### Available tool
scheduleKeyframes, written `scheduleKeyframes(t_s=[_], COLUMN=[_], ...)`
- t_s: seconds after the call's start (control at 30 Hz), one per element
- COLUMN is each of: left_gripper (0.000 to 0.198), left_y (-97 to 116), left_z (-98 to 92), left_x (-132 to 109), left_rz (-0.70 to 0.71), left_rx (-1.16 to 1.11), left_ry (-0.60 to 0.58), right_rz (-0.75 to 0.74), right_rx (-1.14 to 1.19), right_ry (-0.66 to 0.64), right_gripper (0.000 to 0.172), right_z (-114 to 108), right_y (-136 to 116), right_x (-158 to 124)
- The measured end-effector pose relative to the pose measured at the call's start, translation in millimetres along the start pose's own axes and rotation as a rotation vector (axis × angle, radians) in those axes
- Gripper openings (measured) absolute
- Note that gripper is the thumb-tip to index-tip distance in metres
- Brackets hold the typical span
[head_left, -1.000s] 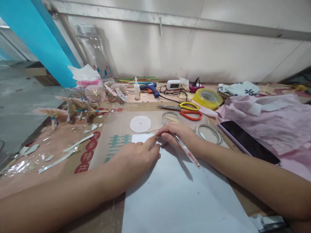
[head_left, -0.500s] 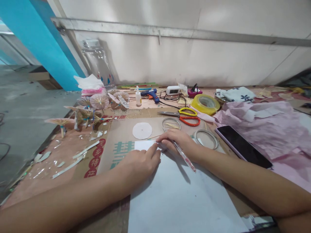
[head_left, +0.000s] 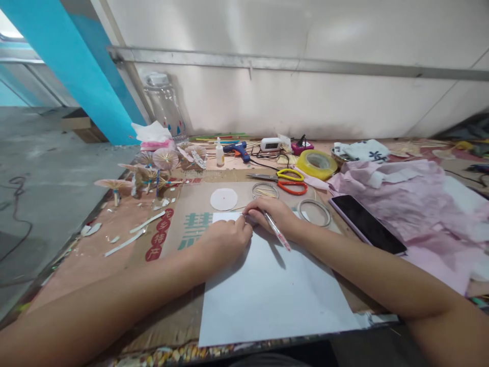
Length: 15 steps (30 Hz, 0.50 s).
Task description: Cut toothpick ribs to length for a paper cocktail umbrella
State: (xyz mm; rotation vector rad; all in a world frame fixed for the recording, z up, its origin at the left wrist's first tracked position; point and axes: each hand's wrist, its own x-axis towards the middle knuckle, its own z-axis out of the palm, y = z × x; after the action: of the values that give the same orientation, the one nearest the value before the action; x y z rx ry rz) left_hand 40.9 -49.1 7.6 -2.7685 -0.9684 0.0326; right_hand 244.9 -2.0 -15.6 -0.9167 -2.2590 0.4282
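Note:
A white sheet of paper (head_left: 275, 300) lies under both hands on a cardboard sheet. My right hand (head_left: 277, 214) is closed around a clear pen (head_left: 277, 232) with red marks on its barrel, which slants back toward me. My left hand (head_left: 225, 243) rests near the paper's far edge, its fingers curled and meeting my right fingertips. Whatever is between the fingertips is hidden. Just beyond the hands are a white paper disc (head_left: 223, 199) with a small centre mark and a ring (head_left: 275, 186) around several short sticks.
Scissors (head_left: 290, 182), yellow tape (head_left: 317, 164), a glue gun (head_left: 237, 149) and a small bottle (head_left: 219, 154) stand beyond. At right lie another ring (head_left: 314, 212), a phone (head_left: 367, 224) and pink cloth (head_left: 412, 204). Small paper umbrellas (head_left: 165, 159) and paper scraps (head_left: 147, 220) are at left.
My left fingers have curled in more tightly by my right fingertips. The pen stays in my right hand. The whole view has shifted slightly, now showing the table's near edge.

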Motion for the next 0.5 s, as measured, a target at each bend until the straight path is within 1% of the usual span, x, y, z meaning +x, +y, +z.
scheduleKeyframes(t_s=[0.17,0.33,0.5], left_gripper=[0.03,0.033,0.05], left_y=[8.4,9.6,5.8], left_z=[-6.3,-7.3,-9.9], left_x=[-0.4,-4.0,-8.1], left_rz=[-0.029,-0.048,-0.03], left_rx=[0.036,0.026,0.025], left_ry=[-0.023,-0.052,-0.085], right_rz=[-0.044,-0.055,-0.016], right_rx=[-0.041,-0.01,-0.01], right_ry=[-0.001,0.016,0.001], right_gripper=[0.018,0.019,0.018], right_z=[0.8,-1.4,-3.9], right_y=[-1.6,-4.2,-7.7], right_x=[-2.7,-2.9,-1.7])
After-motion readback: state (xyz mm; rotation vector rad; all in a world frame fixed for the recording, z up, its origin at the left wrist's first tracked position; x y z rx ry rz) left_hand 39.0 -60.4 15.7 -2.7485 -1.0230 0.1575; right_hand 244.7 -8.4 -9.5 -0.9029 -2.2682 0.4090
